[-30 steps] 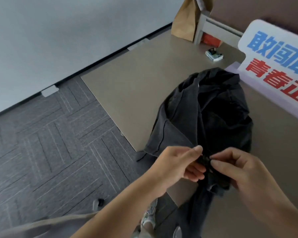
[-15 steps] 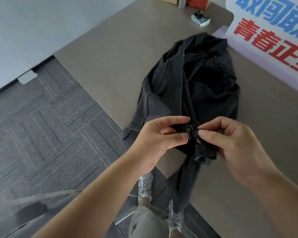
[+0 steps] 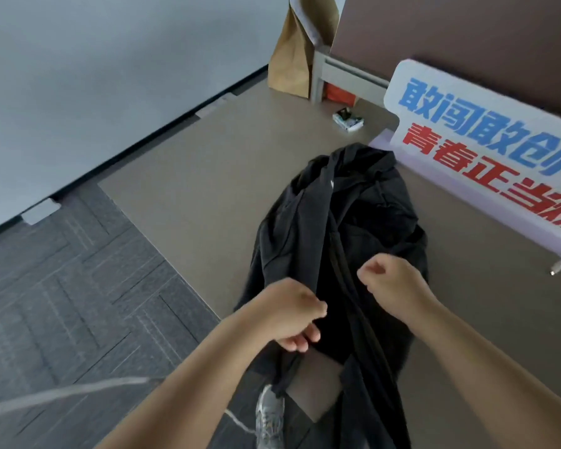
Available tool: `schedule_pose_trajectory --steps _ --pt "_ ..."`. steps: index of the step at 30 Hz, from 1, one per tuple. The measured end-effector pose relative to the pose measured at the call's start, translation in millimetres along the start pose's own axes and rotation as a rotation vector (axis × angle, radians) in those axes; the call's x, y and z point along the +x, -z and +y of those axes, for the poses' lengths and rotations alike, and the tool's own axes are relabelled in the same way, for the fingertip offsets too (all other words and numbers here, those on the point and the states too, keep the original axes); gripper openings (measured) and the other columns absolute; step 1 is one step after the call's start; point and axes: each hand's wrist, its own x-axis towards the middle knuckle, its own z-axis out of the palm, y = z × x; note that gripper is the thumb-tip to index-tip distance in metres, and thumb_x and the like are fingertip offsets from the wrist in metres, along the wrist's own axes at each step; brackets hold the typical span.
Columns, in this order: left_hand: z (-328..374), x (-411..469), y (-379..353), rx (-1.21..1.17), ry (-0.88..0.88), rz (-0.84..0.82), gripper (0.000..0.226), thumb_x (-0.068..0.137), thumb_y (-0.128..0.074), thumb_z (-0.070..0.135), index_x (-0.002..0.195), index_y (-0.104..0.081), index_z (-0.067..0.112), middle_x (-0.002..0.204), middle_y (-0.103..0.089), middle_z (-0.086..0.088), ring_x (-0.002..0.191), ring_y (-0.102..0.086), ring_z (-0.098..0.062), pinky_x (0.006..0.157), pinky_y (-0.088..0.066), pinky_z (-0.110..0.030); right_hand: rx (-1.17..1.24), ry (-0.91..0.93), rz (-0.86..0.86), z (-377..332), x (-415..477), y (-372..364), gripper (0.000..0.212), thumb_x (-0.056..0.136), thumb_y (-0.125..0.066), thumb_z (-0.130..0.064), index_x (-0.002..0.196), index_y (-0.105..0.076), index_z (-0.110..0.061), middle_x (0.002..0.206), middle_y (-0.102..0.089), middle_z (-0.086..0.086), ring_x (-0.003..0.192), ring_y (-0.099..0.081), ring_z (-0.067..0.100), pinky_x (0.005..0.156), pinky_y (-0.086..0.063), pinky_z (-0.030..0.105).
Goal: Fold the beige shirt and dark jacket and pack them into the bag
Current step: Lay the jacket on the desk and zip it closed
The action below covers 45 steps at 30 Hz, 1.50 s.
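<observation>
The dark jacket [image 3: 353, 228] lies crumpled on the brown table [image 3: 191, 176], and its lower part hangs over the near edge. My left hand [image 3: 292, 315] grips the jacket's left front edge with curled fingers. A little to the right, my right hand [image 3: 392, 280] is curled in a fist on the right front panel and seems to pinch its cloth. A dark seam line runs down between the two hands. The brown paper bag [image 3: 292, 59] stands upright at the table's far end. No beige shirt is in view.
A big white sign with blue and red characters [image 3: 486, 140] leans along the right side, close to the jacket. A small printed box [image 3: 348, 119] and a red item [image 3: 340, 94] lie near the bag. Grey carpet [image 3: 62, 303] and my shoe [image 3: 269, 416] are below the table edge.
My hands, which were pinching one spot together at the jacket's front, have pulled apart to left and right. The view has tilted up, so the paper bag shows again.
</observation>
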Motion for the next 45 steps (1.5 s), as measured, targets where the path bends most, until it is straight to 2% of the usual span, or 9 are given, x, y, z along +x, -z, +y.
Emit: schedule_pose_trajectory --steps 5,8,12,16,20,26,33,39,45 --pt "42.2 87.3 31.6 0.024 -0.356 0.537 0.029 0.092 -0.051 0.015 0.118 -0.06 0.024 0.111 -0.063 0.004 0.086 -0.055 -0.005 0.062 -0.039 -0.012 -0.306 0.067 0.033 -15.4 79.0 -35.5 0.068 0.088 -0.059 -0.044 0.143 -0.031 -0.015 0.14 -0.038 0.007 0.129 -0.039 0.026 0.098 -0.044 0.039" --pt "60.2 133.2 42.7 0.14 -0.415 0.541 0.046 0.092 -0.056 0.02 0.135 -0.044 0.021 0.135 -0.046 -0.003 0.108 -0.049 -0.012 0.081 -0.038 -0.019 -0.524 0.087 0.086 -9.2 101.0 -46.7 0.039 0.092 -0.054 -0.031 0.125 -0.046 -0.013 0.126 -0.048 0.006 0.117 -0.047 0.025 0.089 -0.049 0.036" --pt "64.2 172.4 52.8 0.289 -0.326 0.542 0.077 0.087 -0.065 0.037 0.148 -0.021 0.02 0.146 -0.03 -0.007 0.133 -0.035 -0.027 0.098 -0.042 -0.037 0.111 -0.056 0.325 5.5 106.5 -16.0 0.005 0.091 -0.049 -0.019 0.096 -0.05 -0.019 0.09 -0.056 0.002 0.084 -0.056 0.024 0.067 -0.041 0.03" --pt "62.2 186.1 67.6 0.352 -0.276 0.66 0.08 0.087 -0.063 0.043 0.147 -0.016 0.019 0.142 -0.027 -0.01 0.116 -0.051 -0.029 0.077 -0.049 -0.035 0.59 -0.301 0.658 48.2 93.8 28.7 0.015 0.086 -0.04 -0.02 0.073 -0.041 -0.014 0.074 -0.043 0.006 0.069 -0.041 0.026 0.06 -0.029 0.034" --pt "68.6 192.9 89.3 0.16 -0.163 0.68 0.07 0.092 -0.043 0.057 0.143 -0.03 0.012 0.138 -0.037 -0.011 0.107 -0.057 -0.031 0.066 -0.04 -0.033 0.51 -0.361 0.497 66.3 80.2 51.5 0.053 0.082 -0.055 -0.058 0.074 -0.053 -0.006 0.07 -0.053 0.014 0.068 -0.056 0.032 0.064 -0.041 0.037" --pt "61.5 193.2 125.6 0.477 -0.15 0.531 0.024 0.088 -0.058 0.036 0.097 -0.061 0.013 0.095 -0.065 -0.007 0.09 -0.062 -0.029 0.067 -0.047 -0.031 0.658 -0.291 0.664 53.0 73.0 70.8 0.017 0.087 -0.064 -0.026 0.074 -0.068 -0.017 0.076 -0.062 0.005 0.09 -0.063 0.029 0.081 -0.05 0.043" --pt "59.3 172.8 156.7 0.229 -0.289 0.717 0.029 0.09 -0.042 0.018 0.063 -0.05 0.009 0.067 -0.059 -0.011 0.069 -0.054 -0.031 0.057 -0.035 -0.032 0.986 -0.346 0.906 51.5 66.8 109.0 0.023 0.069 -0.065 -0.048 0.072 -0.071 -0.026 0.094 -0.07 0.004 0.087 -0.065 0.023 0.091 -0.051 0.05" --pt "60.4 158.7 146.0 0.168 -0.264 0.527 0.029 0.088 -0.054 0.023 0.108 -0.067 0.005 0.103 -0.07 -0.012 0.102 -0.063 -0.03 0.083 -0.048 -0.028 1.059 -0.218 0.706 37.9 55.2 151.4 0.023 0.08 -0.064 -0.016 0.1 -0.074 -0.022 0.108 -0.072 0.002 0.102 -0.068 0.023 0.093 -0.053 0.039" --pt "45.1 178.7 106.9 0.19 -0.22 0.447 0.055 0.082 -0.069 0.026 0.131 -0.048 0.012 0.119 -0.062 -0.01 0.101 -0.059 -0.029 0.073 -0.041 -0.028 0.724 -0.149 0.276 42.5 26.8 160.6 0.023 0.079 -0.068 -0.013 0.102 -0.07 -0.012 0.098 -0.076 0.002 0.089 -0.072 0.019 0.077 -0.059 0.03"
